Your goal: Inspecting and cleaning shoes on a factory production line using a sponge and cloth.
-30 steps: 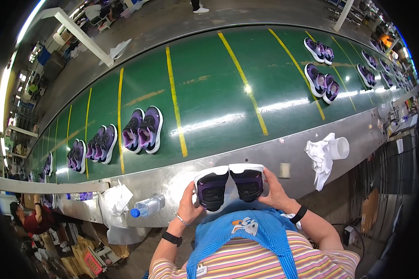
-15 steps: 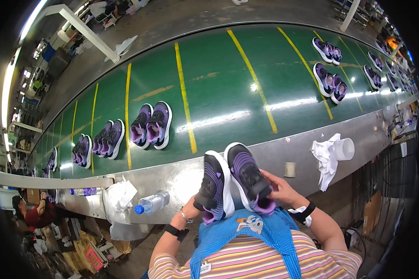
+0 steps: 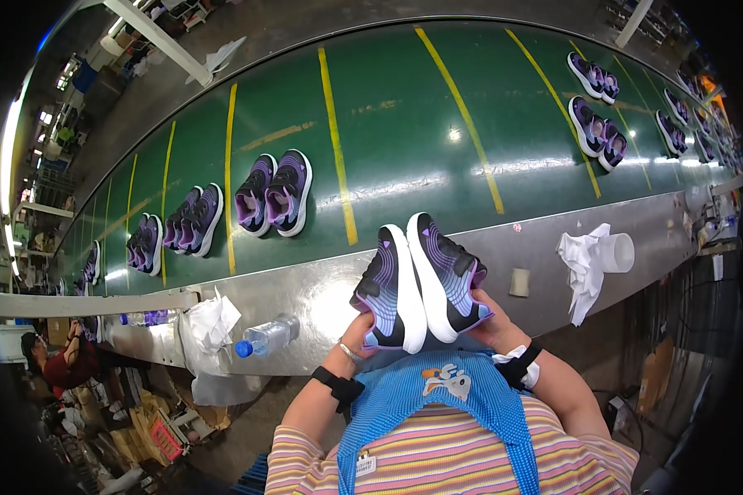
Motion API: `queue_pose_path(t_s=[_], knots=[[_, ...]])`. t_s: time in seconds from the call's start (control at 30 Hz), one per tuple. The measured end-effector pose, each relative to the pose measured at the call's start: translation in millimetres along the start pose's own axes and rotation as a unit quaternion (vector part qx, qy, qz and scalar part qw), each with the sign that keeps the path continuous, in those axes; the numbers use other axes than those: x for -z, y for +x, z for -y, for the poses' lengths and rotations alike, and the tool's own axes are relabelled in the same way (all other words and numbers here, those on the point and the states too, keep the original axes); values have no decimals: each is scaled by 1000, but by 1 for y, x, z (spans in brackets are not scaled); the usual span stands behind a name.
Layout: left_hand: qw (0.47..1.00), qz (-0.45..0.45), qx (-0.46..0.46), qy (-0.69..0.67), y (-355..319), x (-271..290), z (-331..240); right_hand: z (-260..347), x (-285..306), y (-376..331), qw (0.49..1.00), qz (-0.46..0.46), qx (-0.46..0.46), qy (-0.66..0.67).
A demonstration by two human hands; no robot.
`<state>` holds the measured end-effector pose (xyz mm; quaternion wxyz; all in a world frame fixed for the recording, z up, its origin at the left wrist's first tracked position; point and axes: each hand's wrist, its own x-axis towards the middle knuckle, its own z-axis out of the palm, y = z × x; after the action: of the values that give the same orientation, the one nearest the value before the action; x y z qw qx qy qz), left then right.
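A pair of black and purple children's sneakers with white soles is held up in front of me, over the near metal edge. My left hand point(image 3: 357, 336) is closed around the heel of the left sneaker point(image 3: 385, 276). The heel of the right sneaker point(image 3: 444, 264) sits in my right hand point(image 3: 495, 322), whose fingers are partly hidden behind it. Both toes point away from me, and the white soles lean in toward each other, close together at the toes. The outer sides and the purple collars show.
Similar sneakers point(image 3: 289, 194) stand in pairs on the green conveyor belt point(image 3: 388, 140), left and right. On the metal ledge point(image 3: 330, 285) lie a blue-capped bottle point(image 3: 268, 336), white cloths point(image 3: 582, 268), a plastic cup point(image 3: 616, 253) and a beige block point(image 3: 519, 282). Another person point(image 3: 58, 359) is at far left.
Both hands have raised the sneakers slightly away from my body. The shoes have tilted, so their outer sides and white soles show more and the tops less.
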<state>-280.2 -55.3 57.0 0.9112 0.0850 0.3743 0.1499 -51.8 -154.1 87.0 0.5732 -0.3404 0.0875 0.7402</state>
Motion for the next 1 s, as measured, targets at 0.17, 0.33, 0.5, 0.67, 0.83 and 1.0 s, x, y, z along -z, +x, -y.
queue_pose_path(t_s=[0.17, 0.33, 0.5, 0.67, 0.83, 1.0], knots=[[996, 48, 7, -79, -1, -14, 2, -1, -16, 1, 997, 37, -2, 72], [995, 18, 34, -94, -5, -33, -4, -4, -4, 8, 996, -16, -31, 83], [997, -51, 17, -64, -16, -58, -26, 12, -38, -1, 995, -62, -41, 73], [990, -32, 38, -132, -15, -74, -43, 21, -47, 11, 984, -112, -75, 117], [994, -40, 44, -88, -25, -69, -45, 18, -57, 5, 980, -118, -89, 131], [775, -211, -273, 530, -30, -55, -46, 10, -25, 1, 912, -147, 153, -351]])
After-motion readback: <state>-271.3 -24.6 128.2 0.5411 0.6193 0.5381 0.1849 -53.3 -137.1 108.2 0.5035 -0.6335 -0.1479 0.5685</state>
